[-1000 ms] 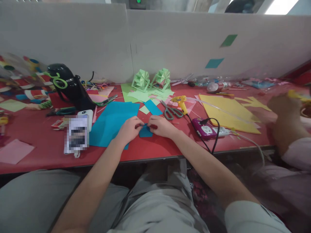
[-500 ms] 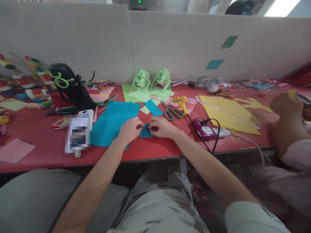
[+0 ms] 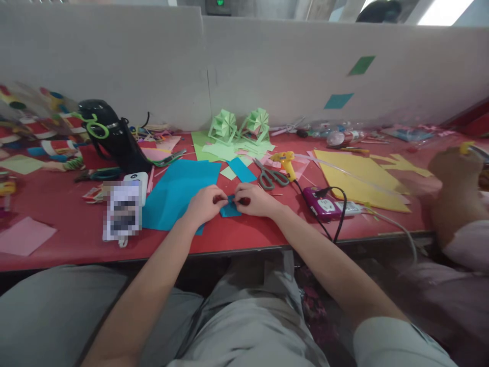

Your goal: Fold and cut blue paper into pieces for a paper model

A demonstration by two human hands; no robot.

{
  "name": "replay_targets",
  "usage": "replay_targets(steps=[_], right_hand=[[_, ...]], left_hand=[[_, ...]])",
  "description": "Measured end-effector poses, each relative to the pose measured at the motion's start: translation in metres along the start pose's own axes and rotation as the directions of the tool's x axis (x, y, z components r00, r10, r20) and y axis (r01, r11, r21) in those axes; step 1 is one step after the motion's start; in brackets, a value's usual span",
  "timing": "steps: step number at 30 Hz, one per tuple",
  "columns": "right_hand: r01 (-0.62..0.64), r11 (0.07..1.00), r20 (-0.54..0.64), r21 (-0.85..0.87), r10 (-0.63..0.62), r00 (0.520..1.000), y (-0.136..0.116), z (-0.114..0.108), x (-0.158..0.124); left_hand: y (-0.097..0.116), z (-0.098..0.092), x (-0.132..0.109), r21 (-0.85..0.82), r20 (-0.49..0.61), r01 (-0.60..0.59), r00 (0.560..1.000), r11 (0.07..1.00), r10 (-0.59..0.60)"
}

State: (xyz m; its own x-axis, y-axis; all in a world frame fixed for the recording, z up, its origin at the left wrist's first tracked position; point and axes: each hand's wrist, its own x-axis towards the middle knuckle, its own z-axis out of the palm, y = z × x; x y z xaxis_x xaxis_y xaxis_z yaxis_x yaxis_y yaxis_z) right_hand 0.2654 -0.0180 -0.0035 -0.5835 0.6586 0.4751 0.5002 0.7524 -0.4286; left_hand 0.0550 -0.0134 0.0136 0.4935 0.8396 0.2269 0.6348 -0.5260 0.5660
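Observation:
Between my two hands, near the table's front edge, is a small piece of blue paper [image 3: 231, 210], partly covered by my fingers. My left hand [image 3: 206, 205] pinches its left side. On the other side my right hand [image 3: 256, 200] grips it with bent fingers. Just left of them lie larger sheets of blue paper [image 3: 178, 186]. A small blue paper rectangle [image 3: 241, 169] rests behind my hands, beside grey-handled scissors [image 3: 270, 176]. How the held paper is folded is hidden by my fingers.
A yellow glue gun [image 3: 284, 160] and a purple power socket [image 3: 320, 204] with cables sit to the right, before yellow sheets [image 3: 355, 178]. Two green paper models [image 3: 224, 125] stand behind. On the left are a phone [image 3: 123, 211] and black bottle [image 3: 110, 135]. A co-worker's hand [image 3: 449, 165] is far right.
My hands stay almost in place, while the small blue paper between them has turned slightly. The co-worker's hand at the right has shifted a little.

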Motion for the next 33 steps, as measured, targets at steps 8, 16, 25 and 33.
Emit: replay_targets(steps=[8,16,25,33], right_hand=[[-0.08,0.992,0.011,0.096,0.079,0.997,-0.001,-0.002,0.0],[-0.127,0.992,0.015,-0.001,0.127,0.992,0.005,0.008,0.004],[-0.143,0.989,0.005,0.044,0.143,0.99,0.005,0.006,0.002],[-0.157,0.98,-0.007,0.122,0.159,0.987,0.004,0.005,0.002]], left_hand=[[-0.002,0.001,0.0,-0.118,0.035,0.004,0.999,0.993,0.0],[0.001,0.002,-0.001,-0.098,0.039,0.028,0.999,0.995,-0.024],[0.002,0.001,-0.001,-0.031,0.03,0.025,0.999,0.999,-0.024],[-0.001,0.005,0.0,-0.024,0.036,0.029,0.999,0.999,-0.028]])
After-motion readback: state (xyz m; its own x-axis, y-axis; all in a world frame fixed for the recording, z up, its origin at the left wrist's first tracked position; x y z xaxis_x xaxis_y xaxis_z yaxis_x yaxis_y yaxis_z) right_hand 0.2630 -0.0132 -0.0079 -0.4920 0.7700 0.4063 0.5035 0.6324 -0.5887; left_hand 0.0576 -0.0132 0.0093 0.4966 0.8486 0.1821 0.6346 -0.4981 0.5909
